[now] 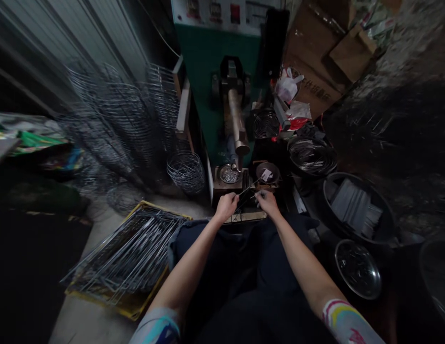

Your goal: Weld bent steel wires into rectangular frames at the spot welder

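Note:
My left hand point(227, 206) is closed around a thin metal rod point(249, 187) that slants up and to the right, in front of the green machine point(204, 62). Close by on the right, my right hand point(268, 201) is pinched, and what sits between its fingertips is too small and dark to make out. Just beyond my hands, a round dish of small shiny metal pieces point(229, 175) stands below the machine's metal arm point(237, 122). To its right is a dark bowl point(274, 178) with white scraps in it.
At left, a yellow crate point(132, 313) is full of bent wire frames point(136, 253); stacked wire rings point(186, 172) stand behind it. At right are a black basin point(385, 210) of flat grey strips, a shiny metal bowl point(358, 270) and coiled metal point(310, 155). Cardboard point(311, 52) leans behind.

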Available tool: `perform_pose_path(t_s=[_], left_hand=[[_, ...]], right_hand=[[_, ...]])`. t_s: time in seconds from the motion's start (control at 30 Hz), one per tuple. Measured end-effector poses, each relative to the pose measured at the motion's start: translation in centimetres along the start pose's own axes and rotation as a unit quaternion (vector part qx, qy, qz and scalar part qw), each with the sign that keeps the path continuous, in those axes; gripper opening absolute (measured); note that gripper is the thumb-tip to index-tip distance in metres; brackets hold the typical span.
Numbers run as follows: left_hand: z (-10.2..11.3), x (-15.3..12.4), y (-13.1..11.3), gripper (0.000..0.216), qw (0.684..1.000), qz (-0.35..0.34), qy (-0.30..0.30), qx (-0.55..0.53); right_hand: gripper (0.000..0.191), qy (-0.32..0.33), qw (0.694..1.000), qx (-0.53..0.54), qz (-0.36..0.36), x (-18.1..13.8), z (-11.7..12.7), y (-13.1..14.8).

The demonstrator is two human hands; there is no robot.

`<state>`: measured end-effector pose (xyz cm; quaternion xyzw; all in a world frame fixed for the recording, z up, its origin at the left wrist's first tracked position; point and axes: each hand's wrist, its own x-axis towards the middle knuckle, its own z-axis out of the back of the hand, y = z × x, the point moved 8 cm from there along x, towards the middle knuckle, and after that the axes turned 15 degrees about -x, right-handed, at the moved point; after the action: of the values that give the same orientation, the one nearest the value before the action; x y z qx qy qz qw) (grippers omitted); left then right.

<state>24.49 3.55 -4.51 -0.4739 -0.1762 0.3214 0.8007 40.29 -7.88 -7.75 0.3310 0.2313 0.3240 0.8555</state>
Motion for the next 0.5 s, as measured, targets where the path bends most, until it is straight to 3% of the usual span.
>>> perform_pose_path(t_s=[0.17, 0.3, 0.5], left_hand=[[0.6, -1.7, -1.0, 0.031, 1.0, -0.024, 0.007, -0.007], [2.1, -2.9, -1.4, 0.034, 0.998, -0.032, -0.019, -0.043], [4.3, -4.7, -2.3, 0.037, 0.991, -0.032, -0.08, -0.099]], right_hand=[[0.012, -0.05, 0.996, -0.042, -0.056, 3.1, 2.4, -0.5], [0.011, -0.11, 0.99, -0.021, -0.081, 2.7, 4.9, -1.1], [0.024, -0.082, 0.989, 0.123, -0.028, 0.0, 1.2, 2.9]])
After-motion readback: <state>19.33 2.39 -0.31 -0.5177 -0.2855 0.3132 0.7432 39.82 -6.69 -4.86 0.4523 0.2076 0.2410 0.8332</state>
